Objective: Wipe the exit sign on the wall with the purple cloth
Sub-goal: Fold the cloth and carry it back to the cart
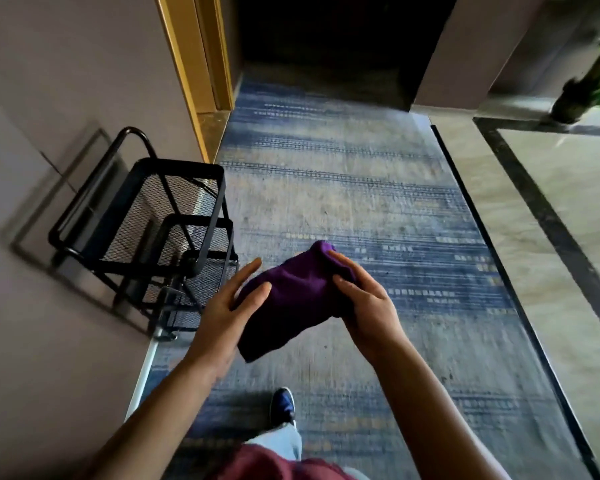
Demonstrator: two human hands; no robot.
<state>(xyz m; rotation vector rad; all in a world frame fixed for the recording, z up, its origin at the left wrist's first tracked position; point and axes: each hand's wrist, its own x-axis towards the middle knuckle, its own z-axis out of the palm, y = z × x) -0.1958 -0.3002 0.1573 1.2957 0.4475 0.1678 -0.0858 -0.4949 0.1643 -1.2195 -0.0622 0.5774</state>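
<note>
Above the blue-patterned carpet (343, 188), in mid-air near the lower centre of the view, the purple cloth (291, 299) is held between both hands. The right hand (364, 306) is closed on the cloth's right portion: thumb and fingers are wrapped over the bunched upper end, so this grip is shut on the fabric. The left hand (229, 313) is seen with fingers extended and spread, the palm turned toward the cloth's left edge; the fingertips overlap the fabric, but firm contact cannot be confirmed, and this grip is recorded as open. The cloth's lower corner hangs free below the hands. A black wire-mesh cart (153, 237) is noted along the carpet's left edge, standing against the grey wall (66, 81), just beside the left hand in the view. A dark shoe (283, 405) is planted on the carpet near its bottom edge. The exit sign is not visible in this view. Moderate motion blur is present.
</note>
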